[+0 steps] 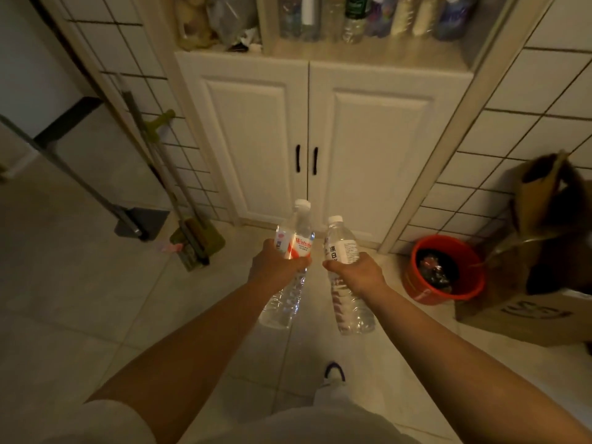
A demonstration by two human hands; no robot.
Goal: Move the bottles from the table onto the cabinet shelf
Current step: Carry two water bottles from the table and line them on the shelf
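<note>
At nine o'clock a long-handled green mop (195,238) leans on the tiled wall. Just left of centre the left hand (277,267) has its fingers curled round a clear plastic water bottle with a red-and-white label (293,248), cap toward twelve o'clock. Just beside it the right hand (358,272) grips a clear plastic bottle with a white label (341,248). At twelve o'clock, the cream cabinet shelf (362,52) carries a row of assorted bottles (368,17). At three o'clock sits a red round bucket (445,270).
</note>
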